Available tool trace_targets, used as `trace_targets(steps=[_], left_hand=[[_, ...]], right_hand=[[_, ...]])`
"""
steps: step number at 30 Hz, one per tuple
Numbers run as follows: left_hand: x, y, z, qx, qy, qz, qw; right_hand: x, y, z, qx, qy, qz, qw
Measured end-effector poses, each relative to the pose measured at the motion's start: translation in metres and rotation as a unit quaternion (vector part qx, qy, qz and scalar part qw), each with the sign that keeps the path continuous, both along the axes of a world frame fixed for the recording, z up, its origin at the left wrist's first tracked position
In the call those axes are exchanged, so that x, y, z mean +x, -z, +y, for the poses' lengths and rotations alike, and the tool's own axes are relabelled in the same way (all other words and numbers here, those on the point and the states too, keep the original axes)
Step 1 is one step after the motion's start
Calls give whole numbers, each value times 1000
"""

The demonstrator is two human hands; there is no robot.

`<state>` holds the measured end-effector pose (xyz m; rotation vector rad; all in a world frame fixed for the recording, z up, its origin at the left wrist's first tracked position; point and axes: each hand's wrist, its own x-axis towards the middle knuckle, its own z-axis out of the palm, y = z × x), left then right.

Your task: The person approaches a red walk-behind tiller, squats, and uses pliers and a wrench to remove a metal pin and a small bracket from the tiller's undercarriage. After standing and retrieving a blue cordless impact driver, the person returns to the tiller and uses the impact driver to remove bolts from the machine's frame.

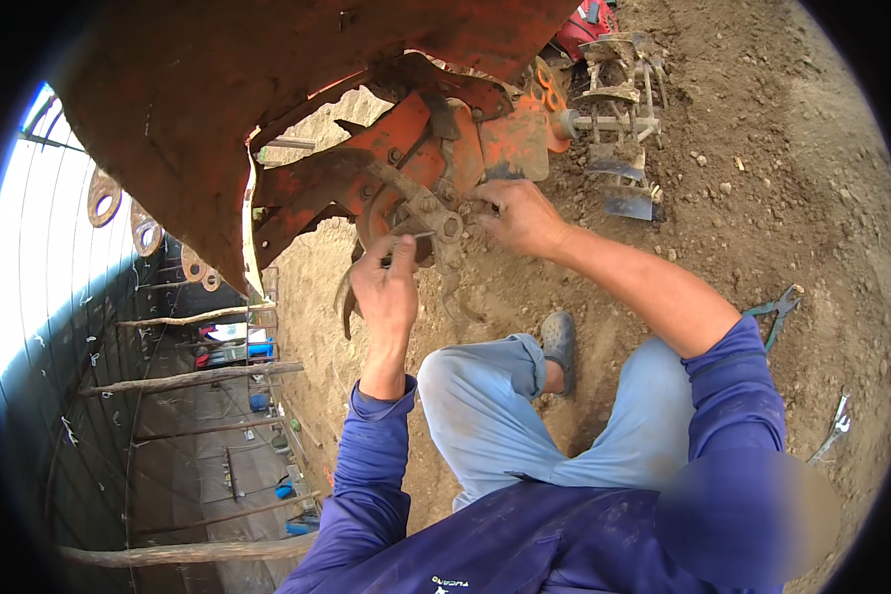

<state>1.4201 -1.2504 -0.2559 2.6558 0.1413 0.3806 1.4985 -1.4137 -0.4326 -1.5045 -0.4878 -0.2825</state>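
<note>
The left hand [386,285] is pinching a thin metal piece [425,235], the right hand [523,218] is hovering beside the bladed hub [432,214], grip unclear, so steady alignment is probably mattering most.

Spreads as bare brown soil [762,223], loose and cloddy, strewn with small stones [701,159]; carries green-handled pliers [783,308] at the right, a silver-coloured wrench [840,426] below them in view, and a grey clog [559,340] nearer the middle.

Bright daylight, white glare [40,238] far left, fisheye-curved edges.
</note>
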Motion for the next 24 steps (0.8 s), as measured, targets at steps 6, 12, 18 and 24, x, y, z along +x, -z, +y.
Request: trace_targets(steps=[6, 12, 18, 24], left_hand=[[-58, -27, -4, -11, 99, -128, 987], [-59, 41, -84, -137, 176, 16, 975], [-44, 107, -163, -282, 217, 226, 907], [-48, 128, -189, -572, 189, 403, 689]], right_hand=[[-34, -34, -35, 99, -82, -109, 986], [-76, -41, -112, -118, -34, -209, 970], [-151, 71, -256, -146, 216, -6, 965], [-276, 218, -450, -261, 446, 470, 715]])
